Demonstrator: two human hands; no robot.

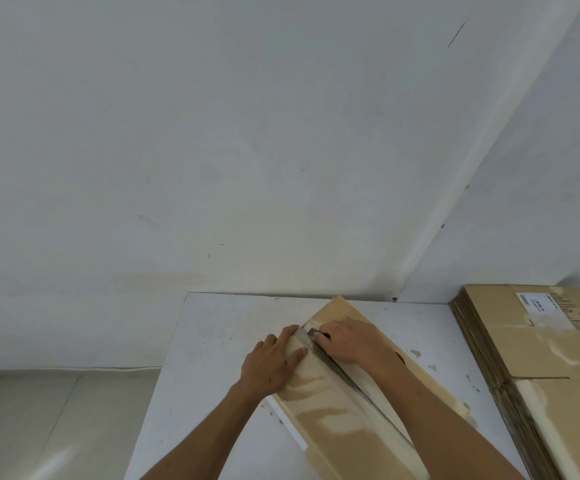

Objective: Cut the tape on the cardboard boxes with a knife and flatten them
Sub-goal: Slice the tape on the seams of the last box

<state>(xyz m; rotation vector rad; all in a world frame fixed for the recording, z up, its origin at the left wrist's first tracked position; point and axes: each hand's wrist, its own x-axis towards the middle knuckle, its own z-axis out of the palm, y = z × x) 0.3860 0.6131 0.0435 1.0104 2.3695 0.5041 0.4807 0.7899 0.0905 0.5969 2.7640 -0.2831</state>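
Observation:
A taped cardboard box [333, 420] lies diagonally on the white table [212, 341], its centre seam split open along most of its length. My left hand [271, 362] presses on the left flap, fingers spread, near the far end of the seam. My right hand [347, 341] grips a knife [314, 332] with a short blade showing at the far end of the seam, where clear tape covers the flaps. The knife handle is hidden inside my fist.
A stack of flattened cardboard boxes [541, 368] lies on the right side of the table, the top one bearing a white label. White walls meet in a corner behind the table. A pale tiled floor [39, 427] lies to the left.

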